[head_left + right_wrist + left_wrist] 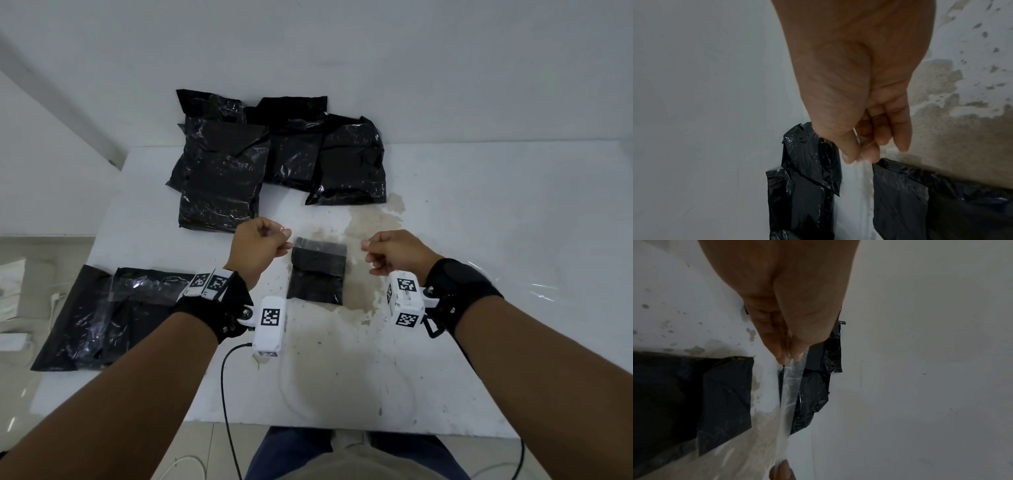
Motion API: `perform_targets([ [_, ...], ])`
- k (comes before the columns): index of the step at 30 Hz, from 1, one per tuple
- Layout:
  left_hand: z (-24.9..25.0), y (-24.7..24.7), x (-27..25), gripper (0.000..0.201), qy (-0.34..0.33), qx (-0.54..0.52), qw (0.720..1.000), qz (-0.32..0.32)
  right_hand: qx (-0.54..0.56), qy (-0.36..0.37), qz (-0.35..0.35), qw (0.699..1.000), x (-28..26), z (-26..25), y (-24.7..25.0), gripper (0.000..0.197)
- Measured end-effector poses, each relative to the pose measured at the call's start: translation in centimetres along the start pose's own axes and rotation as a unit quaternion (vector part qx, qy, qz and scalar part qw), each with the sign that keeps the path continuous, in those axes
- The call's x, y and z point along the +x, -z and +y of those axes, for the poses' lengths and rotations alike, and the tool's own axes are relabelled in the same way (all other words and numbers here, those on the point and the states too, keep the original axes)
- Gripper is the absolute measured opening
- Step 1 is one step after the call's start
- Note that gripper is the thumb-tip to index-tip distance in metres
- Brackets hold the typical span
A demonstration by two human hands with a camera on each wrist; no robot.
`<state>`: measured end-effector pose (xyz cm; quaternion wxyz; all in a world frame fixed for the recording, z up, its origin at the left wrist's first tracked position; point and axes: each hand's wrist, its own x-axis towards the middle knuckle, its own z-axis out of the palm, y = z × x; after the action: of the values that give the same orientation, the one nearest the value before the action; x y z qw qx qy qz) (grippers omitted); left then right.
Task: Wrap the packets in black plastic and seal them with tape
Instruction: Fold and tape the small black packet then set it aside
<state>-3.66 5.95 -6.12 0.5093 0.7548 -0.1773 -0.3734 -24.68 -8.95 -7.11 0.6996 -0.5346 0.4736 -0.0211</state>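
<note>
A small packet (317,274) wrapped in black plastic lies flat on the white table (462,205), between my two hands. A strip of clear tape (325,241) is stretched just above its far edge. My left hand (286,240) pinches the strip's left end, and my right hand (366,246) pinches the right end. In the left wrist view thumb and finger (787,356) pinch the tape (791,386), with the packet (694,394) below. In the right wrist view the fingers (857,157) pinch the tape (857,186) beside the packet (920,203).
Several wrapped black packets (274,154) are piled at the back of the table. Loose black plastic sheets (102,315) lie at the left edge. A brown stain (370,222) marks the middle. Clear film (541,284) lies by my right wrist. A cable (224,377) hangs off the front edge.
</note>
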Motion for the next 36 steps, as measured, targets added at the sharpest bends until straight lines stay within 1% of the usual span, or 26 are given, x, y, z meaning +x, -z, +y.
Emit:
perform_targets([
  [4,-0.2,-0.7,-0.4,0.009,0.014,-0.001,1.0,-0.005,0.014,0.002,0.011,1.0,-0.4,0.1,0.0,0.016],
  [7,-0.4,-1.3,-0.8,0.007,0.043,0.0,0.999,-0.021,0.023,-0.012,0.023,0.999,-0.6,0.7,0.0,0.016],
  [9,-0.7,-1.5,-0.9,0.012,0.054,0.011,0.998,-0.029,0.035,-0.02,0.031,0.999,-0.5,1.1,-0.3,0.016],
  [11,-1.0,-1.5,-0.8,0.014,0.047,0.036,0.998,-0.026,0.047,-0.021,0.044,0.998,-0.4,1.4,-0.8,0.017],
  [13,-1.2,-1.4,-0.7,0.011,0.035,0.05,0.998,-0.016,0.084,-0.019,0.057,0.995,-0.3,1.7,-1.5,0.019],
  [15,-1.2,-1.3,-0.6,0.008,0.029,0.013,0.999,-0.016,0.144,-0.019,0.055,0.988,-0.2,1.8,-2.2,0.022],
  [18,-1.0,-1.2,-0.4,0.009,0.032,-0.075,0.996,-0.046,0.221,-0.024,0.041,0.974,0.2,1.8,-2.8,0.024],
  [21,-0.9,-1.4,-0.1,0.007,0.039,-0.099,0.992,-0.067,0.256,-0.026,0.037,0.966,0.6,1.7,-3.3,0.023],
  [23,-1.2,-1.4,0.0,0.009,0.064,-0.106,0.989,-0.074,0.267,-0.035,0.036,0.962,0.8,1.7,-3.7,0.022],
  [28,-2.6,-0.9,0.2,0.016,0.144,-0.069,0.984,-0.077,0.237,-0.052,0.048,0.969,1.0,2.6,-4.4,0.023],
  [31,-3.2,-0.7,0.0,0.022,0.16,-0.04,0.984,-0.064,0.188,-0.056,0.066,0.978,0.9,3.1,-4.5,0.024],
  [36,-4.0,-0.7,-0.1,0.039,0.169,-0.02,0.984,-0.057,0.116,-0.039,0.083,0.989,1.0,3.8,-4.8,0.022],
])
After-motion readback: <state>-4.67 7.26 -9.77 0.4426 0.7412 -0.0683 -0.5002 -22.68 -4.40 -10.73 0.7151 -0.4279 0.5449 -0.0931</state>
